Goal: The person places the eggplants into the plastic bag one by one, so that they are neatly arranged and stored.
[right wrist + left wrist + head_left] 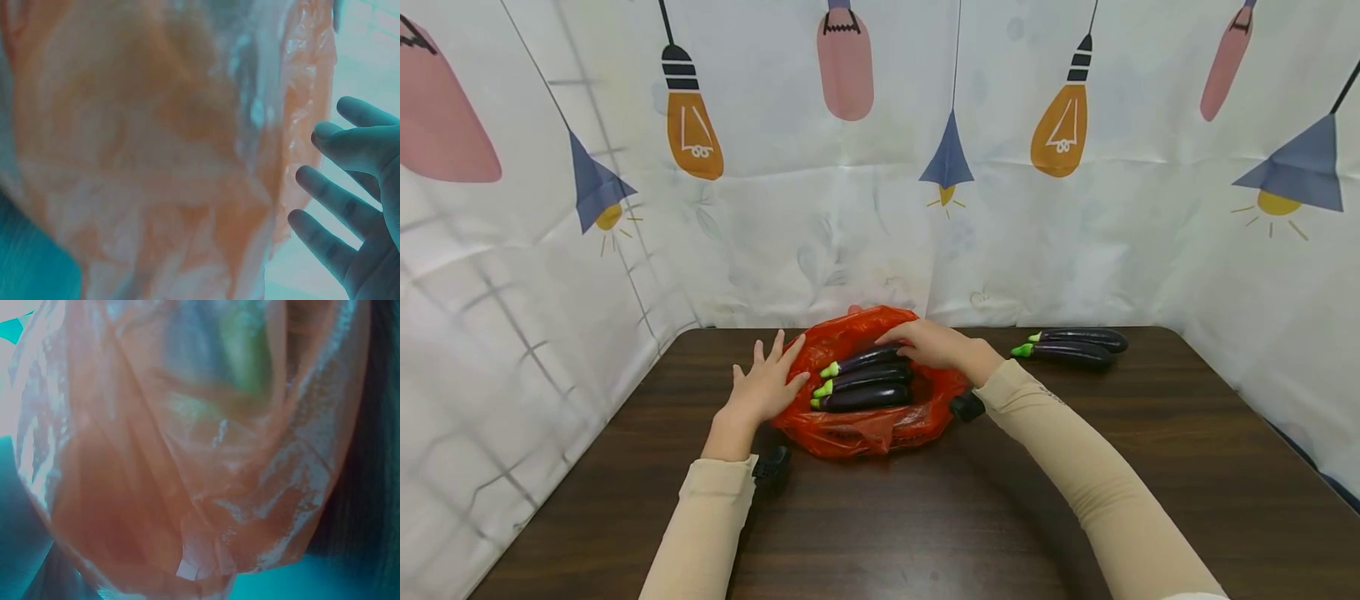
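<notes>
In the head view, a red plastic bag (842, 433) sits on the dark table (880, 542), mouth gaping, three eggplants (861, 381) side by side inside. Here's the left hand (763, 387), fingers spread wide at the bag's left rim, gripping nothing! Across from it, the right hand (936, 343) reaches over the far right edge, covering the tip of the farthest eggplant; whether it touches is hard to call. Two more eggplants (1072, 354) lie together at the far right. Both sleeves (1078, 467) run off the bottom edge.

Over to the left wrist: bag plastic fills nearly everything, with a blurred green-and-dark patch (244, 356) showing through. The left hand is out of sight here.

And the right wrist: creased plastic up close, hiding the eggplants, while the right hand comes in from the right, palm cut off, fingers loosely parted, nothing visible between them.
</notes>
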Tool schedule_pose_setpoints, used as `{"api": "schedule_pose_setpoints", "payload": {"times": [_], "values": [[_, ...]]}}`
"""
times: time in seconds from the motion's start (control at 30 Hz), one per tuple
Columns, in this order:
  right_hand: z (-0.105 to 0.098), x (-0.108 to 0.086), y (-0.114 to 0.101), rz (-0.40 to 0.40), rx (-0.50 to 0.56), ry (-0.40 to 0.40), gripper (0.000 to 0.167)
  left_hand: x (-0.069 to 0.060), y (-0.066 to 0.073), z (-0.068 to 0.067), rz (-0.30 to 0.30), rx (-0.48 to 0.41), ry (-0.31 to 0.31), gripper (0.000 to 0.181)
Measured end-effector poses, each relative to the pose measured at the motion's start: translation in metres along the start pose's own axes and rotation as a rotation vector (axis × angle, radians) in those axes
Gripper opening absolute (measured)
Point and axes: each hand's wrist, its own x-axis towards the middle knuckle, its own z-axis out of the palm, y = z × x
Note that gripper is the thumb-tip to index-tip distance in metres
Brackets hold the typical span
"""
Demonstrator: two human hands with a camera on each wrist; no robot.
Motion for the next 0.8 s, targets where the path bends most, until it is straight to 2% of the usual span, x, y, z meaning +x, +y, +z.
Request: {"api": "schedule_pose_setpoints", "payload": {"times": [0.17, 0.33, 0.57, 0.8], "values": [[-0.007, -0.012, -0.001, -0.036, -0.020, 0.011, 0.040, 0.000, 0.000, 0.001, 0.002, 0.004, 0.006, 0.071], [-0.014, -0.025, -0.001, -0.028, -0.004, 0.024, 0.041, 0.001, 0.001, 0.001, 0.001, 0.005, 0.000, 0.071], [-0.022, -0.044, -0.002, -0.058, -0.047, 0.079, 0.042, 0.001, 0.002, 0.001, -0.001, 0.012, 0.002, 0.072], [-0.023, -0.064, 0.006, -0.078, -0.043, 0.130, 0.039, -0.001, 0.003, 0.002, -0.002, 0.022, 0.006, 0.071]]}}
